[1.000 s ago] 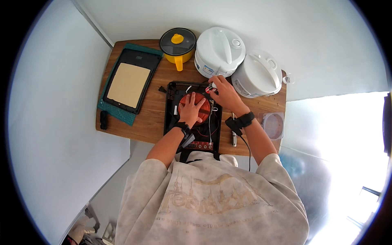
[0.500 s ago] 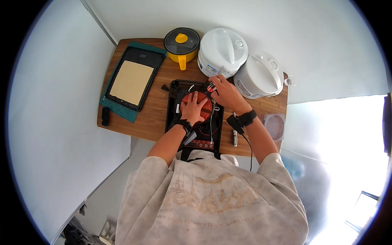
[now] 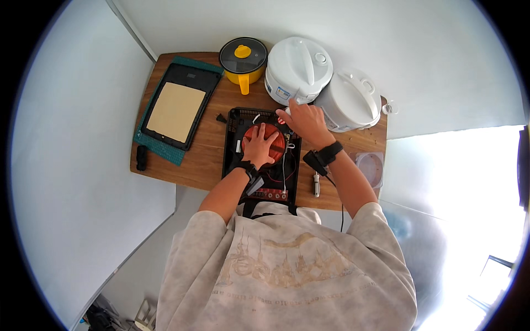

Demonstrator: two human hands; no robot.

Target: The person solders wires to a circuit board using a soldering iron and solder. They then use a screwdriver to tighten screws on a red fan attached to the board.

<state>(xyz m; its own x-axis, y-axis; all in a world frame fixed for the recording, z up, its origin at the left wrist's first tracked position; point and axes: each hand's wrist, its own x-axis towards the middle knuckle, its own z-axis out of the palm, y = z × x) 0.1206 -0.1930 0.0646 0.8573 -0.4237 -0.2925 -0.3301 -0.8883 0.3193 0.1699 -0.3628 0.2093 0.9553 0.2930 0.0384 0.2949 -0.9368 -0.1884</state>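
Note:
An opened black appliance housing (image 3: 232,160) lies at the table's front middle, with wires, a circuit board and a red control strip (image 3: 273,194) inside. My left hand (image 3: 257,146) rests spread on its round copper-red coil (image 3: 276,155), fingers apart. Just above and right of the coil, my right hand (image 3: 303,121) grips a small red-and-white object (image 3: 282,120), partly hidden by the fingers. A silver-and-white tool (image 3: 316,187) lies on the table right of the housing.
Behind stand a yellow pot (image 3: 240,80) and two white cookers (image 3: 298,63) (image 3: 346,99). At left, a black panel with beige sheet (image 3: 174,113) lies on a green mat (image 3: 165,157). A clear container (image 3: 369,170) sits at right. White walls surround the wooden table (image 3: 193,165).
The fingers of my right hand have turned around the red-and-white object, with the hand shifting slightly. My left hand stays spread on the coil.

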